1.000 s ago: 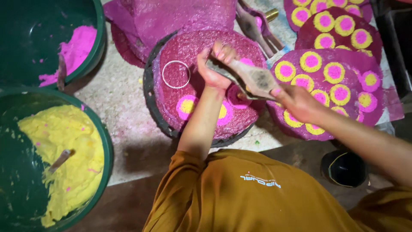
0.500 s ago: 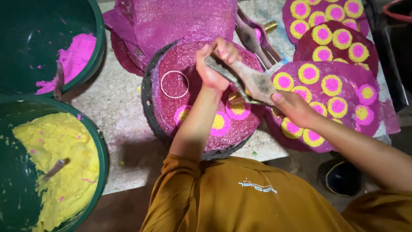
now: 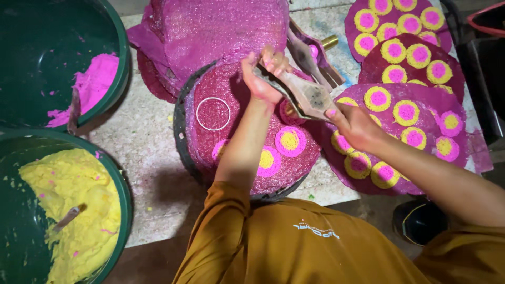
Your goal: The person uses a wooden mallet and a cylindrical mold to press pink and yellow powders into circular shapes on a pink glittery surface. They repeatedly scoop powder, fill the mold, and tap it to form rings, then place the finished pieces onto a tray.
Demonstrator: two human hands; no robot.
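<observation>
My left hand (image 3: 261,73) and my right hand (image 3: 355,125) both grip a wooden paddle-like tool (image 3: 301,93), held above a round tray (image 3: 181,139) lined with pink mesh (image 3: 247,89). On the mesh lie a white ring (image 3: 213,113) and several pink-and-yellow dough discs (image 3: 290,140). My left hand holds the tool's far end, my right hand its near end. My left forearm hides part of the tray.
A green tub of yellow dough (image 3: 68,210) with a stick in it sits at lower left. A green tub with pink dough (image 3: 92,84) stands at upper left. Mesh sheets covered with finished discs (image 3: 405,113) lie to the right, and a folded pink mesh pile (image 3: 221,29) behind.
The view has shifted slightly. Both hands with the tool have moved a little up and away over the tray, and another pink-and-yellow disc now shows below the tool.
</observation>
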